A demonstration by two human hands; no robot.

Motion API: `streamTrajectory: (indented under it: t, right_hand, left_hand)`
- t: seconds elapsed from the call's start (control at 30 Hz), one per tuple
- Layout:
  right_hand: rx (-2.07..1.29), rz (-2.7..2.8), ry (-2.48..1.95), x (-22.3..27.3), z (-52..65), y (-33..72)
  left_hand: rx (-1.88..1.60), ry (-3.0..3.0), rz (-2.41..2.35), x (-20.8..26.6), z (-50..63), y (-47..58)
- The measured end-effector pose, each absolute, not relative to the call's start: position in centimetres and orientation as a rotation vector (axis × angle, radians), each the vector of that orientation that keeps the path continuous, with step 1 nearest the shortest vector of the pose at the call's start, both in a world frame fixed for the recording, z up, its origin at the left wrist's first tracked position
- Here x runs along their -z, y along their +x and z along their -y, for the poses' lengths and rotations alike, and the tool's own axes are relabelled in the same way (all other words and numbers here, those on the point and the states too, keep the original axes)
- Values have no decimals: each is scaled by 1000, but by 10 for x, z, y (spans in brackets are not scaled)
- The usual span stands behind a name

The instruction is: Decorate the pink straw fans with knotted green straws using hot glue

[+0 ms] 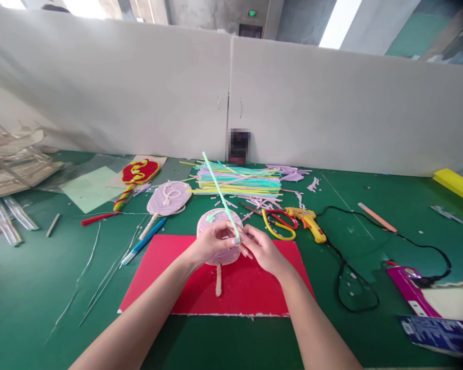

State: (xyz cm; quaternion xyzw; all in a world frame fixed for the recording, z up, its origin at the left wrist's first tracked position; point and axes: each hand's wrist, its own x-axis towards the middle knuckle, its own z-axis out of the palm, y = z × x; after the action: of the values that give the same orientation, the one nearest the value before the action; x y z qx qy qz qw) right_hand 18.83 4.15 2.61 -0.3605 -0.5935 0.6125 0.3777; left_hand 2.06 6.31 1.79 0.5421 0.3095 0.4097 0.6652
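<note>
A mint-green pipe cleaner slants up and to the left from my fingers. My left hand pinches it near its lower end, thumb and index finger together. Close against that end, the fingertips of my right hand are also pinched on it. Beneath both hands lies a round lilac fan with a cream handle, partly hidden by my fingers. A small green flower shape sits on its upper left. The fan rests over a red board.
Behind the board lies a heap of pastel pipe cleaners. Scissors and a yellow glue gun with a black cord are to the right. Leftward are another lilac fan, a red-and-yellow fan and a blue pen-like tool.
</note>
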Motion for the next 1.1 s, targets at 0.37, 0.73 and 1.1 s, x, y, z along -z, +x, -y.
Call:
streamTrajectory:
  t: [0.37, 0.73, 1.1]
  right_hand:
    - [-1424, 1561, -988, -28, -40, 186]
    - [-1352, 1587, -1032, -25, -41, 184]
    - [-1342, 1517, -1050, -23, -41, 178]
  left_hand:
    - [-1175, 1188, -915, -20, -51, 35]
    - [-1306, 1351, -1155, -23, -48, 37]
    - [-1402, 1417, -1265, -31, -41, 42]
